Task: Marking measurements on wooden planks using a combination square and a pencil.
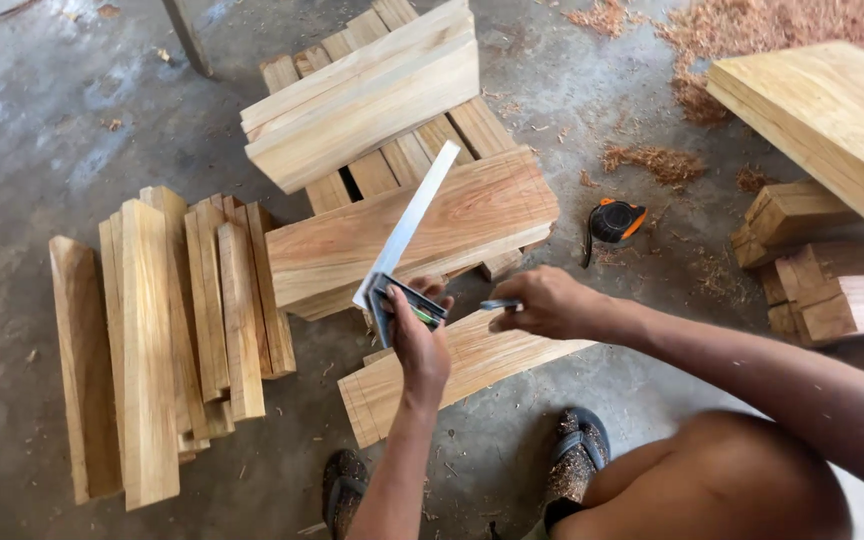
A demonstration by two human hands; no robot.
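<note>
My left hand (418, 340) grips the dark handle of a metal try square (407, 225), whose steel blade slants up over a thick wooden board (472, 215). My right hand (542, 302) pinches a small pencil-like marker (500, 304) just right of the square's handle. Both hands hover over a shorter plank (382, 390) lying on the concrete floor in front of my feet.
A pile of narrow wooden slats (167, 330) lies at the left. More planks (362, 95) are stacked behind. A black and orange tape measure (617, 222) sits on the floor at the right, near wood blocks (822, 290), a large board (832, 110) and sawdust (672, 165).
</note>
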